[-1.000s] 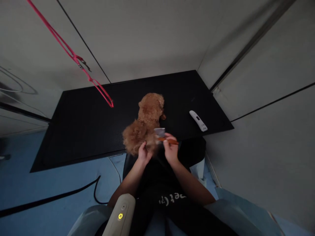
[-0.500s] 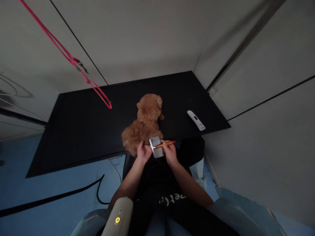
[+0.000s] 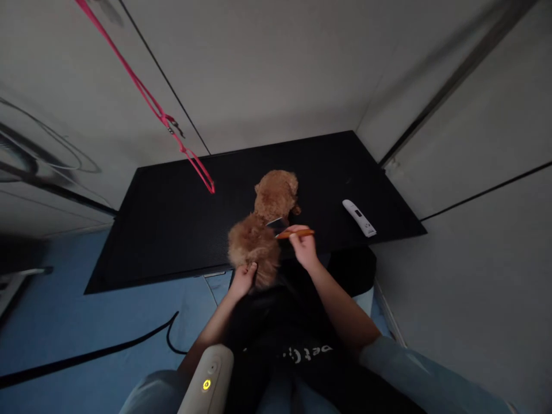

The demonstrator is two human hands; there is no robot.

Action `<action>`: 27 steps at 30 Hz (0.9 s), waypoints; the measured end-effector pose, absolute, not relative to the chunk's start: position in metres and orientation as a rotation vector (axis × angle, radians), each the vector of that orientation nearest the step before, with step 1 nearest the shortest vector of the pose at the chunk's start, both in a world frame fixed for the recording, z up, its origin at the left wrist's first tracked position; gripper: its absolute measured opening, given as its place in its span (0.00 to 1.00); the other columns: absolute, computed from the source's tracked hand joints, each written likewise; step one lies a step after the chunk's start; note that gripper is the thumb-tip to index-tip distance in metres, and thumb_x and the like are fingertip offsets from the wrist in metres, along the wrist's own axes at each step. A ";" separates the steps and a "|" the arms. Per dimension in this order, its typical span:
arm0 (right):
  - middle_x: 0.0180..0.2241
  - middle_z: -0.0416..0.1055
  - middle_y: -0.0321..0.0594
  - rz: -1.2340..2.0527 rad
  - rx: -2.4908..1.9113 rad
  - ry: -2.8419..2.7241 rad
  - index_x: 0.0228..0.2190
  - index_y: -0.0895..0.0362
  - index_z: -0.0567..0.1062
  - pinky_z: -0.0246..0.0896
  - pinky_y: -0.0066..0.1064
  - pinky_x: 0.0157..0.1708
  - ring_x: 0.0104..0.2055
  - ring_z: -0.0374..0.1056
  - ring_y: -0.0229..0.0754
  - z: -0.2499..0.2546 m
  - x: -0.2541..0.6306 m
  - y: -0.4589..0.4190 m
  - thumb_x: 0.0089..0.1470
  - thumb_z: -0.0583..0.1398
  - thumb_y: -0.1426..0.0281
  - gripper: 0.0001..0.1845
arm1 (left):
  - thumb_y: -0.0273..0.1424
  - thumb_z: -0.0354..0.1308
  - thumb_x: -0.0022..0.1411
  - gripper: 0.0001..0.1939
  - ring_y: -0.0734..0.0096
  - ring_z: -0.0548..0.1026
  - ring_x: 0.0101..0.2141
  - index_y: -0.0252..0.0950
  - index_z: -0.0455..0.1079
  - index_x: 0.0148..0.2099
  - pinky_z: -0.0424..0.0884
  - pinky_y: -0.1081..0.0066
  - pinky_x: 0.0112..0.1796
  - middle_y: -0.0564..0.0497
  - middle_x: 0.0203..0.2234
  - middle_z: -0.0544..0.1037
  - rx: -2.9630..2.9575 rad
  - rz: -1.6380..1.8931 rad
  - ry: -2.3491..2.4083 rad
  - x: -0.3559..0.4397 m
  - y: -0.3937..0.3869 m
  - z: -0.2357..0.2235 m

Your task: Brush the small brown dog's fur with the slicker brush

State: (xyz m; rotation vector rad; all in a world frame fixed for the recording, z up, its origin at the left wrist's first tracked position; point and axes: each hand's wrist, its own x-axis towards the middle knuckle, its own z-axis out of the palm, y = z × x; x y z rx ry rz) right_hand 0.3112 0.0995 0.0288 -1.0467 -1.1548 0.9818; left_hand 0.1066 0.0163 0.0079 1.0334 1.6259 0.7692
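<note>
A curly brown dog [image 3: 275, 195] is on the black table [image 3: 172, 218], its head end away from me and its fluffy rear toward me. My left hand [image 3: 244, 277] is closed on the fur at the dog's near end, thumb on top. In my right hand [image 3: 303, 246] is a slicker brush [image 3: 297, 233], gripped by its orange-brown wooden handle. The brush's head is seen nearly edge-on against the fur on the dog's back; its pins are hidden.
White clippers [image 3: 359, 218] lie on the table's right part. A pink grooming loop [image 3: 199, 167] hangs over the left part. A light device with a yellow-lit button [image 3: 207, 384] is close below. A black hose [image 3: 107, 353] crosses in front of the blue floor.
My right hand has lifted the brush from beside my left hand up to the dog's back and turned it edge-on. My left hand now grips fur lower down. The whole view has shifted.
</note>
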 end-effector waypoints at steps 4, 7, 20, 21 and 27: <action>0.36 0.72 0.41 1.048 -1.022 -1.203 0.33 0.56 0.69 0.64 0.39 0.45 0.40 0.69 0.43 0.039 0.303 0.108 0.52 0.59 0.61 0.11 | 0.41 0.61 0.53 0.21 0.69 0.64 0.20 0.38 0.61 0.16 0.55 0.72 0.25 0.52 0.13 0.62 1.285 0.788 1.852 0.083 0.021 0.027; 0.39 0.71 0.42 0.807 -1.066 -1.059 0.34 0.55 0.68 0.61 0.40 0.49 0.43 0.68 0.43 0.045 0.298 0.106 0.52 0.58 0.63 0.09 | 0.40 0.61 0.52 0.21 0.68 0.63 0.20 0.39 0.59 0.15 0.53 0.70 0.27 0.52 0.13 0.61 1.332 0.777 1.910 0.080 0.025 0.033; 0.37 0.73 0.41 1.052 -1.004 -1.388 0.35 0.56 0.71 0.65 0.38 0.43 0.40 0.70 0.43 0.054 0.310 0.131 0.50 0.60 0.65 0.09 | 0.35 0.56 0.58 0.16 0.62 0.73 0.40 0.36 0.72 0.47 0.65 0.68 0.44 0.45 0.40 0.76 1.514 1.220 1.828 0.057 0.106 0.083; 0.35 0.73 0.41 1.074 -1.045 -1.392 0.34 0.56 0.72 0.66 0.38 0.42 0.38 0.70 0.43 0.057 0.310 0.134 0.50 0.60 0.64 0.10 | 0.35 0.56 0.58 0.15 0.62 0.73 0.41 0.35 0.72 0.46 0.65 0.68 0.45 0.44 0.40 0.76 1.484 1.300 1.744 0.067 0.123 0.081; 0.41 0.72 0.43 0.745 -1.128 -1.322 0.37 0.56 0.71 0.64 0.37 0.45 0.44 0.68 0.43 0.068 0.318 0.138 0.52 0.58 0.67 0.10 | 0.28 0.66 0.45 0.12 0.59 0.72 0.44 0.34 0.75 0.36 0.61 0.64 0.53 0.44 0.35 0.77 1.159 1.223 1.426 0.110 0.169 0.038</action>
